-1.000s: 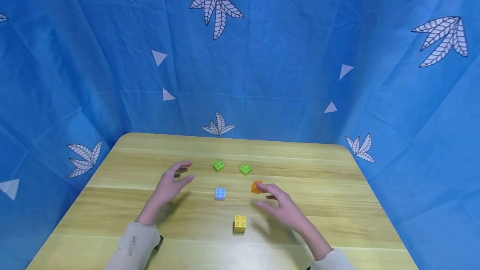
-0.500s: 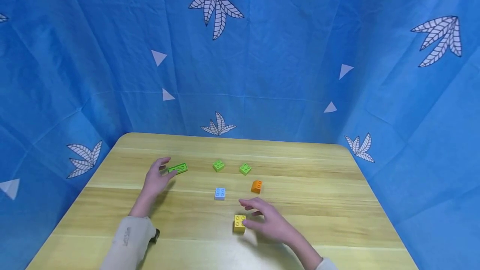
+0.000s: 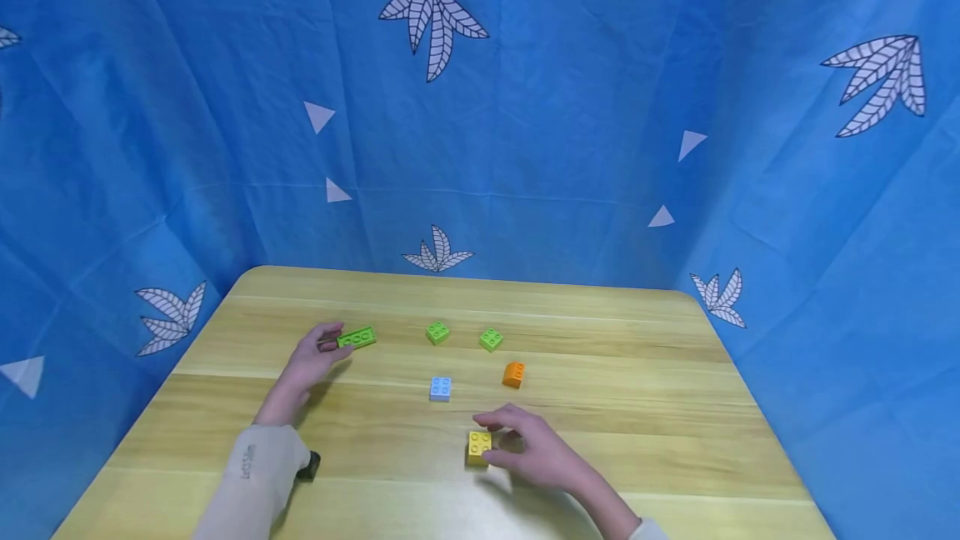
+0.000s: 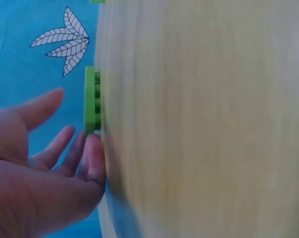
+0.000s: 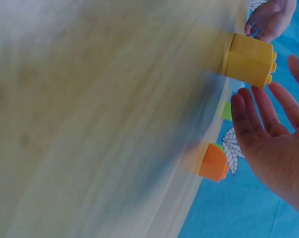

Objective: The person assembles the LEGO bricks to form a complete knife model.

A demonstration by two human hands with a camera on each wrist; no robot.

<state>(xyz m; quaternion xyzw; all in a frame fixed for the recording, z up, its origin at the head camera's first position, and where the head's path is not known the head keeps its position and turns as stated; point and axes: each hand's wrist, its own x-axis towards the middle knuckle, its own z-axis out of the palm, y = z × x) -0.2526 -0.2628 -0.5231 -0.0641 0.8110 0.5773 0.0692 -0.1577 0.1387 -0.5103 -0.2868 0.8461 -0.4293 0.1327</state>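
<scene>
In the head view the left hand (image 3: 310,359) is at the near-left end of a long green brick (image 3: 357,337), thumb and fingers spread. The left wrist view shows that green brick (image 4: 92,99) beyond the left hand (image 4: 50,173), its fingertips by the brick's lower end; whether they touch it I cannot tell. The right hand (image 3: 536,450) is beside a yellow brick (image 3: 480,447), thumb near its right side, fingers extended. In the right wrist view the yellow brick (image 5: 250,59) stands just past the fingertips of the right hand (image 5: 273,134), which is not closed round it.
On the wooden table (image 3: 637,407) lie a light blue brick (image 3: 440,388) in the middle, an orange curved brick (image 3: 513,374) behind the right hand, and two small green bricks (image 3: 437,332) farther back. A blue patterned cloth (image 3: 525,148) hangs around the table's far and side edges.
Over the last second the left hand has moved left and left the long green brick showing on the table. The right hand has moved from the orange brick nearer to the yellow one.
</scene>
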